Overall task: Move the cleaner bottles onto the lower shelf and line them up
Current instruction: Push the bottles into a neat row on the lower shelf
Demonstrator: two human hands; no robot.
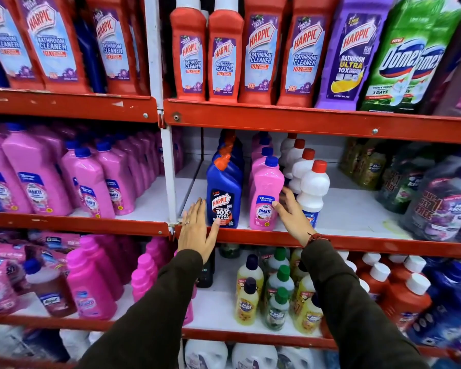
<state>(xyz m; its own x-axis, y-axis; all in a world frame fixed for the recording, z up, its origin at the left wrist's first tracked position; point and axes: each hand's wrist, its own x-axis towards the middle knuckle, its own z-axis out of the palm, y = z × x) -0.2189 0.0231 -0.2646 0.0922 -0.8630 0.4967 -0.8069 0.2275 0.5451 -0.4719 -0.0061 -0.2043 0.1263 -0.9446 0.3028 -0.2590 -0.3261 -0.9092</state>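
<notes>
On the middle shelf [343, 209] stand three front-to-back rows: blue Harpic bottles [223, 193] with orange caps, pink Shakti bottles [265, 194] with blue caps, and white bottles [313, 187] with red caps. My left hand [197, 230] is flat with spread fingers, touching the left side of the front blue Harpic bottle. My right hand [290, 214] rests with fingers apart on the right side of the front pink Shakti bottle, between it and the front white bottle. Neither hand grips a bottle.
Red Harpic Bathroom Cleaner bottles [261, 51], a purple Harpic [353, 54] and green Domex [405, 59] fill the shelf above. Shrink-wrapped packs [442, 198] sit at the right of the middle shelf. Yellow and red bottles [280, 288] fill the shelf below. A white upright post [168, 169] divides the bays.
</notes>
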